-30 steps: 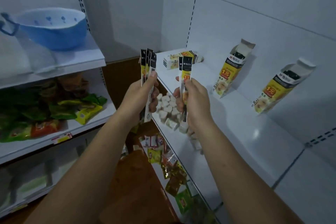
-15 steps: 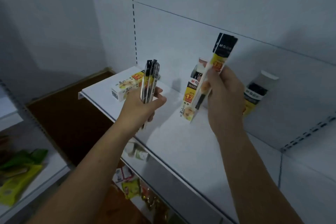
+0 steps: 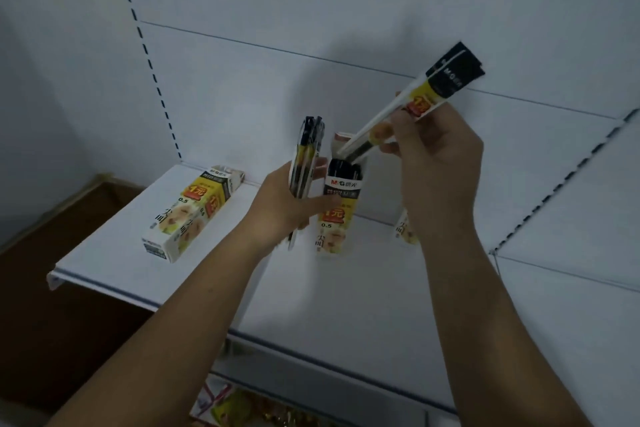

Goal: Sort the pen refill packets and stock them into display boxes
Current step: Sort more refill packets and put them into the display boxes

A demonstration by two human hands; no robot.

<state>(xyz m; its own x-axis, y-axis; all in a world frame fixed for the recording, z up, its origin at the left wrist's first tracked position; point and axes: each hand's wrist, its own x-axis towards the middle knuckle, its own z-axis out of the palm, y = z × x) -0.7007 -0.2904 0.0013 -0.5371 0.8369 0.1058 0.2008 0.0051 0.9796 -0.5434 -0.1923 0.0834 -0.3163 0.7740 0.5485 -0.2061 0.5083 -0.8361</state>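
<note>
White shop shelving fills the frame: a flat white shelf (image 3: 346,295) across the centre, a pale back panel (image 3: 311,10) with a dotted slot strip at upper left.

Item 1: open display box (image 3: 337,210), centre of frame, upright against the back panel, black band at top, yellow price patch below, flap raised.

Item 2: closed display box (image 3: 194,211), left of centre, lying on its side on the shelf, well apart from the upright one.

Item 3: third box (image 3: 405,230), right of centre, mostly hidden behind the right wrist; only a lower corner shows.

Item 4: right hand (image 3: 436,166), upper right of centre, fingers and thumb pinched on a single refill packet (image 3: 419,102). Packet tilted, black header toward upper right, lower end at the mouth of the open display box; whether it is inside is unclear.

Item 5: left hand (image 3: 287,204), centre, just left of the open display box, curled around a bundle of refill packets (image 3: 306,152) held upright.

Item 6: coloured goods (image 3: 242,406), bottom centre, on a lower level, blurred.
</note>
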